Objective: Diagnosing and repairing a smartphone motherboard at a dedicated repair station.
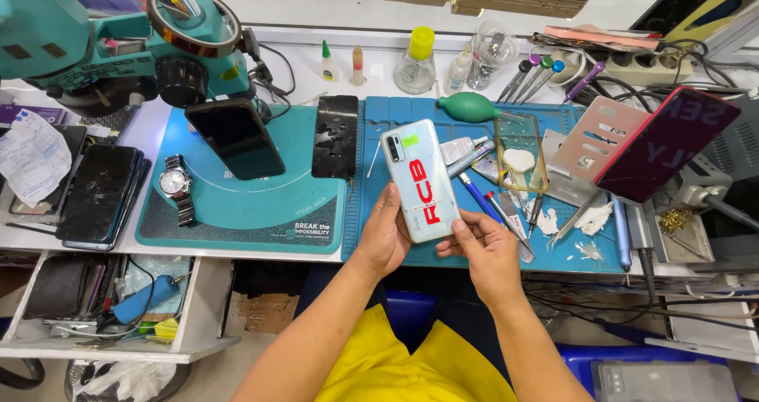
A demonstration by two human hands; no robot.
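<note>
Both hands held one white phone [420,179] above the blue work mat [379,236], with its back side up. The left hand [386,236] gripped the lower left edge, its fingers curled under the phone and the thumb pressed on the side. The right hand [484,244] pinched the lower right corner between thumb and fingers. The phone rose up and away from both hands, so its long axis ran from the grip toward the far side of the bench, leaning a little to the left; the camera end was the far end. Both hands sat at the near end, about equally close to it.

Just right of the phone lay a glue tube [466,150], tweezers [514,232] and a clear phone case [521,161]. Left of it, a black phone screen [335,135] lay flat on the teal microscope base [237,204], near a wristwatch [175,187]. A green rubber air blower [468,105] rested further back, well apart from the hands.
</note>
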